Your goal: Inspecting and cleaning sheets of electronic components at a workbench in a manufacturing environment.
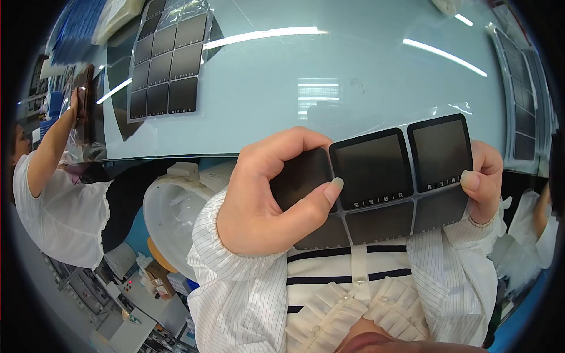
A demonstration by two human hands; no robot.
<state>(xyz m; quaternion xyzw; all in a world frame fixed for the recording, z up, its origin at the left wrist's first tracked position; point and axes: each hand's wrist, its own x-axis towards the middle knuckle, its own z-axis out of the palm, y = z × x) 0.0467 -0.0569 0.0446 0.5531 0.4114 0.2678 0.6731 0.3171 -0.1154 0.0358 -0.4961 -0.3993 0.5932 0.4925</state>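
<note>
A sheet of dark, glossy square panels [371,167] in clear film is held up in front of my chest, above the near edge of the table. The panels have rounded corners, black borders and small pale marks along one edge. My left hand [273,203] grips the sheet's left end, thumb across the front and fingers curled behind the top edge. On the right end, my right hand [485,182] pinches the edge with its thumb in front; its other fingers are partly hidden behind. The sheet bends at the seam between its upper and lower rows.
Similar panel sheets [170,65] lie at the table's far left, partly over dark sheets. A stack of panel sheets [518,94] rests at the right on the pale glossy table [365,70]. Below its left edge stands a white bin [170,206]. Another person [56,206] works at far left.
</note>
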